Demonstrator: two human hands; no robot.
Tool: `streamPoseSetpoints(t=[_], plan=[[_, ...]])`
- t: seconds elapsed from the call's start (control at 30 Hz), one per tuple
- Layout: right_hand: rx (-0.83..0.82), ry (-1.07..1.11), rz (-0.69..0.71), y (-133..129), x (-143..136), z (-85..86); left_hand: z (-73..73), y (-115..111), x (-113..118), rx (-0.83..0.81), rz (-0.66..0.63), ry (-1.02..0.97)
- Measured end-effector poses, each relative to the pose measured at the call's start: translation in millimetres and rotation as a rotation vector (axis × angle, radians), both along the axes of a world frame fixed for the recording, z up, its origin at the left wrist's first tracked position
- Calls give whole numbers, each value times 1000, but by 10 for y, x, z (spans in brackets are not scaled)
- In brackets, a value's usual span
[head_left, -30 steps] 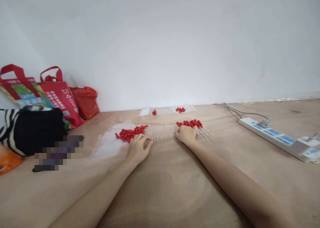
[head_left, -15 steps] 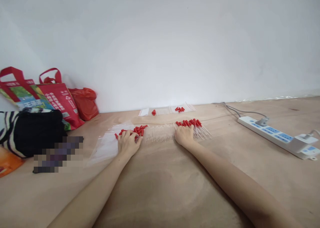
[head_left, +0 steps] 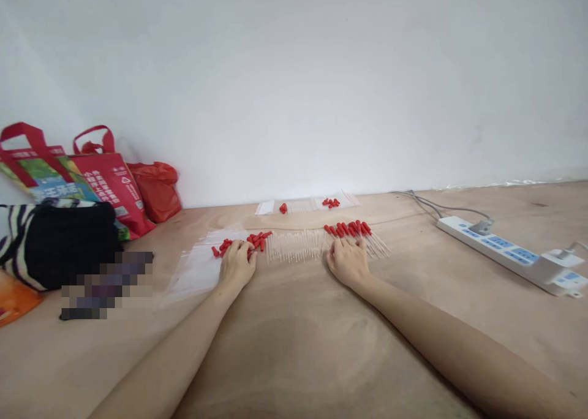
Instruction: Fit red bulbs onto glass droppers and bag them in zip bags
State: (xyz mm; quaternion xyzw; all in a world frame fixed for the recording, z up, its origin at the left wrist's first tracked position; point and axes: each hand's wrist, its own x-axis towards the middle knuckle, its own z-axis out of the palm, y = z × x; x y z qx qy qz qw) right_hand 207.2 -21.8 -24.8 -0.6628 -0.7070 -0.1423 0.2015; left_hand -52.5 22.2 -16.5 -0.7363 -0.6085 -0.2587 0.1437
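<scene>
Head view: my left hand rests over the pile of loose red caps, fingers curled down among them, caps showing past my fingertips and to both sides; whether I pinch one, I cannot tell. My right hand lies with fingers bent over the near ends of the capped rods, their red tips just beyond my fingertips; I cannot tell whether any rod is gripped. Between my hands, bare rods, slender, straight and translucent, lie side by side on the smooth, wood-grained tabletop. The caps look rubbery, narrow and rounded; the plastic bag beneath them is thin and clear. Since half a second ago, my right hand has drawn slightly back toward me, while my left has barely shifted.
</scene>
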Motion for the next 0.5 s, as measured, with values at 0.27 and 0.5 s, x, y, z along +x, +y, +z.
streamPoseSetpoints(t=[0.27, 0.5], plan=[[110, 17, 87, -241, 153, -74, -10, 25, -47, -12, 8, -50], [140, 13, 112, -289, 205, -89, -16, 51, -51, 5, 20, -72]])
